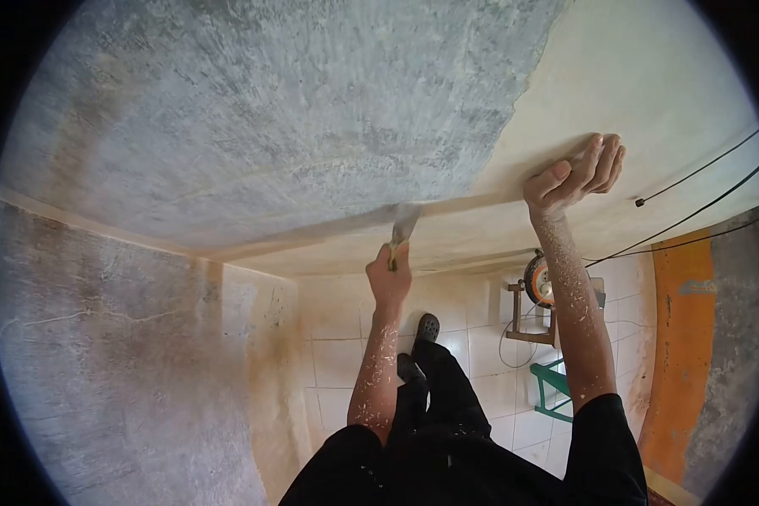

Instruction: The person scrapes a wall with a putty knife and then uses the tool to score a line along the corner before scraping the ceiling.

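Observation:
A scraper (406, 221) with a wide metal blade is in my left hand (389, 271), its fingers wrapped round the handle. The blade touches the wall (346, 110) near the lower edge of a bare grey area, where cream paint begins. Higher up and to the right, my right hand (575, 174) rests against the cream-painted part (624, 76) of the wall, its fingers partly curled but apart, with nothing visible in it. Pale flakes cover both forearms.
Below right, a fan (538, 280) with an orange ring stands by a wooden frame (531, 337) and a green stool (551, 390). Black cables (700, 208) hang at the right. A grey side wall (118, 354) is at left, above white floor tiles (491, 363).

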`<state>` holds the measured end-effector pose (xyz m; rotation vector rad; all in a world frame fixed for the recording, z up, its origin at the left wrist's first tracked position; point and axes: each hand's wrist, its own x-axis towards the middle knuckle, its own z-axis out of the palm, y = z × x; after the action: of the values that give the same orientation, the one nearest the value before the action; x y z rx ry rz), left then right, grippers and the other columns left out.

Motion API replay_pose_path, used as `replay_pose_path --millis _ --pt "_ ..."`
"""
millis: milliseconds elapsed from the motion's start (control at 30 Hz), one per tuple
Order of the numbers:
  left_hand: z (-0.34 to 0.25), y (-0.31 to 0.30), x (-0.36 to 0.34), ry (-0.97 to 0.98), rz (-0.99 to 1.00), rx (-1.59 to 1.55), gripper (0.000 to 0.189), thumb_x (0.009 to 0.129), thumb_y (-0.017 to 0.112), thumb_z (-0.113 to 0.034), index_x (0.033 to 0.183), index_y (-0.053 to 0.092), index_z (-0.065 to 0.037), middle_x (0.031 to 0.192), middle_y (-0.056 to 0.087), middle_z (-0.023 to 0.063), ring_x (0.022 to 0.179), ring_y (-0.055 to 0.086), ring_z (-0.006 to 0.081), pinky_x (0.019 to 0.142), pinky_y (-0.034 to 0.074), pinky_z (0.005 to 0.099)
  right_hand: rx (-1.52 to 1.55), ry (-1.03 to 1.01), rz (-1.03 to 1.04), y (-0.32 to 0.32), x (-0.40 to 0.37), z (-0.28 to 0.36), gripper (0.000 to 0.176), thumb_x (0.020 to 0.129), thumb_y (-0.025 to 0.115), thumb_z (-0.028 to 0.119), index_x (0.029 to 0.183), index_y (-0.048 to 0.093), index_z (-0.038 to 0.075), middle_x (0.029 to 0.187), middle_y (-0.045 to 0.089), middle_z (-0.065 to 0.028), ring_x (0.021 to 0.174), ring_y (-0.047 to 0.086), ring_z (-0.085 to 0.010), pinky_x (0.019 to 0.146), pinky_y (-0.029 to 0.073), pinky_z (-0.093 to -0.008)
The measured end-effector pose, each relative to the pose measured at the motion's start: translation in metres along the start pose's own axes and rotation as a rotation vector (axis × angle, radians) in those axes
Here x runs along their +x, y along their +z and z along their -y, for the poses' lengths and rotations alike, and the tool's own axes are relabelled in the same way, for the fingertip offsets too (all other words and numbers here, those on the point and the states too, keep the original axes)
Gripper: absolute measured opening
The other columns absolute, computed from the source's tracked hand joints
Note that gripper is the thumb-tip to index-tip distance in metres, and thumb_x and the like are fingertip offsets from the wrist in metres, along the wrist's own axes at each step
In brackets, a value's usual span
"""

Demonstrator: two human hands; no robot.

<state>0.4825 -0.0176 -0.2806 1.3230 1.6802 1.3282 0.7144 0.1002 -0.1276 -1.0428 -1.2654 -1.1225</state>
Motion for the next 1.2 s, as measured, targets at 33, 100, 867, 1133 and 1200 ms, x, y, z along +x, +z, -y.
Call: replay_pose_path --millis 33,100,867,1133,1200 --pt "-0.011 0.003 0.002 0.031 -0.055 -0.051 0.028 0.092 0.062 -0.024 0.079 0.058 0.001 0.052 0.041 0.0028 0.053 0.035 0.0064 0.045 0.032 0.0274 0.005 -0.005 0.007 -0.001 0.001 0.001 0.052 0.103 0.019 0.032 0.134 0.042 -0.001 0.139 0.04 -0.0218 0.136 0.028 -0.0343 0.111 0.019 -0.0489" --pt "0.012 0.006 -0.011 -0.001 -0.12 -0.035 0.032 0.094 0.059 -0.027 0.079 0.057 0.002 0.054 0.043 0.0006 0.054 0.037 0.0059 0.047 0.033 0.0268 0.007 -0.008 0.015 -0.001 0.0 0.002 0.051 0.103 0.018 0.032 0.134 0.042 -0.001 0.14 0.039 -0.0214 0.136 0.028 -0.0343 0.111 0.019 -0.0488" --pt "-0.033 -0.011 -0.007 -0.098 0.013 0.007 0.033 0.096 0.056 -0.027 0.091 0.062 0.005 0.059 0.044 0.0001 0.059 0.038 0.0067 0.053 0.035 0.0254 0.01 0.021 0.042 -0.005 -0.001 0.0 0.051 0.102 0.019 0.032 0.135 0.041 0.0 0.141 0.037 -0.0202 0.137 0.026 -0.0342 0.111 0.016 -0.0498" --pt "-0.022 -0.013 -0.013 -0.096 -0.097 -0.004 0.035 0.093 0.06 -0.031 0.089 0.066 0.003 0.054 0.047 0.0026 0.053 0.038 0.007 0.048 0.035 0.0281 0.009 0.008 0.044 -0.003 -0.001 -0.002 0.051 0.103 0.018 0.033 0.136 0.04 0.0 0.142 0.036 -0.0192 0.138 0.024 -0.0329 0.112 0.016 -0.05" --pt "-0.014 -0.018 -0.015 -0.126 -0.114 -0.019 0.034 0.093 0.061 -0.03 0.09 0.066 0.003 0.053 0.049 0.0045 0.054 0.039 0.0079 0.048 0.037 0.0288 0.01 0.016 0.037 -0.003 -0.002 -0.001 0.051 0.103 0.018 0.032 0.136 0.04 0.0 0.142 0.036 -0.0188 0.138 0.024 -0.0327 0.112 0.015 -0.05"
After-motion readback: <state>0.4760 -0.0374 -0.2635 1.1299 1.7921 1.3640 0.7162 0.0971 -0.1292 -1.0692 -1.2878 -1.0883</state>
